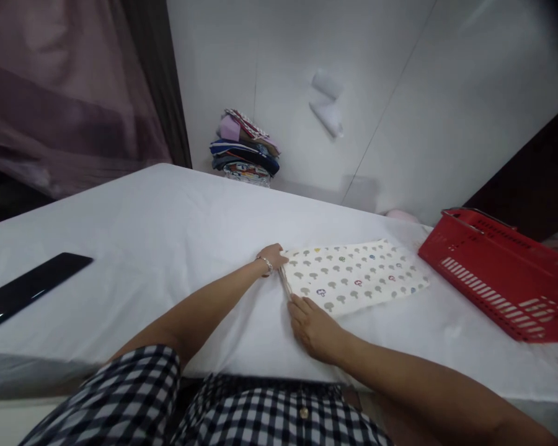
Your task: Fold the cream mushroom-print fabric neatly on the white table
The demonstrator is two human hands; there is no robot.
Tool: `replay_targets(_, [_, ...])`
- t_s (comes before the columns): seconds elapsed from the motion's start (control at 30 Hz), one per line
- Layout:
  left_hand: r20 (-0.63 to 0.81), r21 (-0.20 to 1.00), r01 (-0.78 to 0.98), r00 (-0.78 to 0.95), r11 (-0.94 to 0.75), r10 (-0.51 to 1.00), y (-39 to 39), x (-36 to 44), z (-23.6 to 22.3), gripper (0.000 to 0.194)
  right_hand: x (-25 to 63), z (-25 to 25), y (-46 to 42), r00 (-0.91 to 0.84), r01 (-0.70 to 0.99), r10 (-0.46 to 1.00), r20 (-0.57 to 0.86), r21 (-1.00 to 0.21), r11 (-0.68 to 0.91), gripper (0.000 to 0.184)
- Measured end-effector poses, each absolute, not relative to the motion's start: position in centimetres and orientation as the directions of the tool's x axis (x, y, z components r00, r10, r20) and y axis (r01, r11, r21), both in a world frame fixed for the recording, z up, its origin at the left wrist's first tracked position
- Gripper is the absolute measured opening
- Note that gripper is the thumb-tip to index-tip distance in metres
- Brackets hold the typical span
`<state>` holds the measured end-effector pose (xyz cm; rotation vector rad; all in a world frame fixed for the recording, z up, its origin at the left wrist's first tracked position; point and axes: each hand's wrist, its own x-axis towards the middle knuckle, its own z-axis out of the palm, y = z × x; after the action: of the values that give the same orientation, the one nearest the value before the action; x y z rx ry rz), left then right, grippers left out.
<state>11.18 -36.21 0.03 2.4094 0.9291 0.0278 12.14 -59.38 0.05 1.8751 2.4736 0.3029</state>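
Observation:
A folded cream cloth (pixel 353 275) printed with small grey and coloured mushroom shapes lies flat on the white-covered table (pixel 134 248). My left hand (pixel 274 255), with a bracelet at the wrist, grips the far corner of its left edge. At the near corner of that same edge, my right hand (pixel 314 328) is closed on the cloth, its thumb side uppermost. Part of the fingers of both hands is hidden. Along the left edge between the hands, stacked layers of fabric show.
A red plastic basket (pixel 497 279) stands on the right, close to the cloth's far end. A dark glossy flat object (pixel 32 288) lies at the left. Behind the table is a stack of folded fabrics (pixel 245 148) by a pale wall (pixel 279 68). Pinkish curtains (pixel 69 93) hang at the left.

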Motion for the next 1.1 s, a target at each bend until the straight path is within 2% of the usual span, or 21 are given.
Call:
replay_targets(0.27, [-0.159,0.480,0.608,0.769,-0.632,0.619,-35.6,11.4,-0.8,0.044,12.2,1.0,-59.6,-0.281,0.950,0.960,0.015,0.147,0.276,0.025])
replay_targets(0.43, [-0.126,0.406,0.597,0.786,-0.692,0.605,-35.6,11.3,-0.3,0.053,12.3,2.7,-59.8,-0.219,0.973,0.974,0.064,0.096,0.212,0.027])
replay_targets(0.53, [0.066,0.320,0.531,0.814,-0.785,0.577,-37.0,11.6,0.8,0.060,13.5,3.6,-59.3,-0.113,0.994,0.982,0.154,0.009,0.113,0.038])
replay_targets(0.6, [0.234,0.258,0.406,0.854,-0.877,0.464,-38.4,12.1,1.2,0.055,14.6,3.4,-58.9,0.019,0.999,0.979,0.205,-0.041,-0.011,0.040])
replay_targets(0.67, [0.294,0.207,0.252,0.906,-0.946,0.305,-39.6,12.7,0.9,0.051,15.6,2.3,-58.8,0.158,0.986,0.968,0.197,-0.076,-0.146,0.045])
replay_targets(0.73, [0.215,0.199,0.189,0.949,-0.962,0.231,-40.2,13.2,-0.1,0.053,16.1,0.6,-58.9,0.262,0.963,0.953,0.152,-0.099,-0.249,0.053])
replay_targets(0.83, [0.068,0.209,0.243,0.963,-0.947,0.262,-39.9,13.5,-1.9,0.063,16.0,-1.3,-59.5,0.312,0.945,0.944,0.109,-0.137,-0.296,0.056])
replay_targets(1.0, [0.046,0.186,0.253,0.963,-0.949,0.266,-38.8,13.9,-3.4,0.068,16.8,0.2,-59.9,0.315,0.921,0.949,0.023,-0.248,-0.299,0.057])
replay_targets(1.1, [0.040,0.176,0.257,0.963,-0.950,0.268,-38.6,14.2,-3.7,0.070,20.1,1.5,-60.6,0.462,0.865,0.885,0.056,-0.248,-0.436,0.057])
